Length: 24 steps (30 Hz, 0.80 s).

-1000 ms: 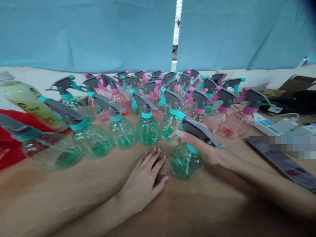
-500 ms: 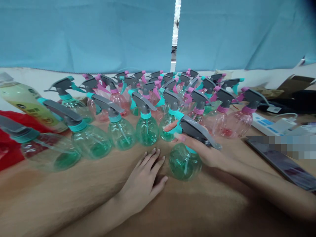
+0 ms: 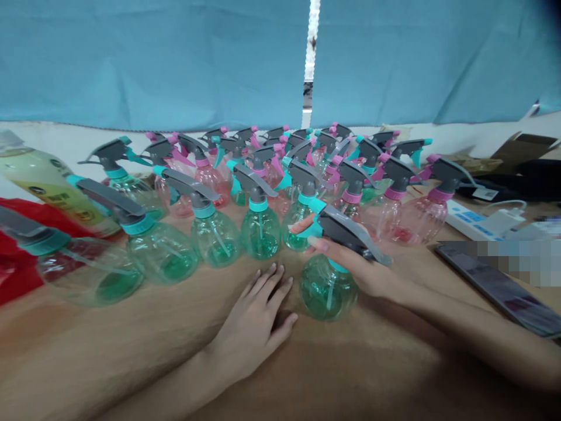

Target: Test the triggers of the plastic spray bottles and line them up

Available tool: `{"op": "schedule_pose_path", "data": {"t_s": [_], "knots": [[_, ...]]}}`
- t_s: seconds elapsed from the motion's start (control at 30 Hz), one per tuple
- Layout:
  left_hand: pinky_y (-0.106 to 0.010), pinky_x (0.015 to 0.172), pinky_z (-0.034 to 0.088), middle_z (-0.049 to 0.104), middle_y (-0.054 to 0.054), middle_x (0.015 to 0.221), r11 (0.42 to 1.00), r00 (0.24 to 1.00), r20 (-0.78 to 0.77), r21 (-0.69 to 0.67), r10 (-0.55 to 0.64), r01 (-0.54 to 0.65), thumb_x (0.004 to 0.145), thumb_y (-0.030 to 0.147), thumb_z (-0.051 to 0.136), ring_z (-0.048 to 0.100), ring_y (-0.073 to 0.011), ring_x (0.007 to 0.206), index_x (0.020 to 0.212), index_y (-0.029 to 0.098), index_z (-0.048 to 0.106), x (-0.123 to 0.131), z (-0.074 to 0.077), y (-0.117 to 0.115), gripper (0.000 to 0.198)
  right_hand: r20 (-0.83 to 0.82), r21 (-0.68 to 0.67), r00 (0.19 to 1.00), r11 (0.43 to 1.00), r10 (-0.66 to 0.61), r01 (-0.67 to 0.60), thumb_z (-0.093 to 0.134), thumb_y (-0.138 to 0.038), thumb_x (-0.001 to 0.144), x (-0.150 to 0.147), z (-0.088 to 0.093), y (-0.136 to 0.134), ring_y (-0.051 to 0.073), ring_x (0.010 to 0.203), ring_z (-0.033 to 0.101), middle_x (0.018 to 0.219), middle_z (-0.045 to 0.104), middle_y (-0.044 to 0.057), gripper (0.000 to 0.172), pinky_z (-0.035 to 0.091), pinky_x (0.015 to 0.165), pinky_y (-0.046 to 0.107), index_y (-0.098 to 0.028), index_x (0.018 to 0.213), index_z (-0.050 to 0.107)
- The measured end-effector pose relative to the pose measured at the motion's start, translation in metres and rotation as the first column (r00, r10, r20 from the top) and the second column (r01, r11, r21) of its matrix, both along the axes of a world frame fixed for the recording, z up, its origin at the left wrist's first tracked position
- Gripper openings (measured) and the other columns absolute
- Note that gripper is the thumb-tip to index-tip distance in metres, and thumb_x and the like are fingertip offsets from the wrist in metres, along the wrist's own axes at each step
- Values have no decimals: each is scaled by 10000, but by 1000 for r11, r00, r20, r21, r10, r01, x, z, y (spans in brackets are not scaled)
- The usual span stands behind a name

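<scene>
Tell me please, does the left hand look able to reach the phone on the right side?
Probably not directly: the right hand, holding a green spray bottle, is with its forearm between the left hand and the phone.

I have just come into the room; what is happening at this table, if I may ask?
A person's right hand holds a round, transparent green plastic spray bottle by its grey-and-turquoise spray head. The left hand lies palm down on the brown wooden table, beside that bottle. Beyond both hands are many transparent green and pink plastic spray bottles.
</scene>
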<state>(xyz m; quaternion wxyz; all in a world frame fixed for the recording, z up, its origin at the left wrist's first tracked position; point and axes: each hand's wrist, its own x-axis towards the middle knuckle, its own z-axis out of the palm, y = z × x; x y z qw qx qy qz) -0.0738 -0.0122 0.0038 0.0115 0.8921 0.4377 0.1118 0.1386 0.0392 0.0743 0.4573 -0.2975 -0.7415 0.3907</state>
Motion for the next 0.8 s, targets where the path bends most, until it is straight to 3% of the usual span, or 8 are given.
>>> {"op": "schedule_pose_path", "data": {"t_s": [0.5, 0.8], "knots": [[-478, 1117, 300, 393, -151, 1488, 1000, 1000, -30, 2, 2, -2, 965, 388, 481, 340, -279, 1383, 1384, 109, 447, 1, 0, 0, 505, -6, 6, 1000, 1000, 2, -2, 571, -348, 900, -1, 0, 0, 191, 980, 613, 1056, 651, 17, 181, 498, 839, 341, -257, 1053, 602], [-465, 1120, 299, 402, -146, 1484, 1000, 1000, -21, 15, 1, -1, 975, 401, 457, 341, -272, 1383, 1378, 111, 450, -1, 0, 0, 497, 17, -7, 1000, 1000, -13, 13, 569, -362, 895, -1, 1, 0, 185, 905, 622, 986, 647, 8, 169, 498, 828, 350, -258, 1022, 609]]}}
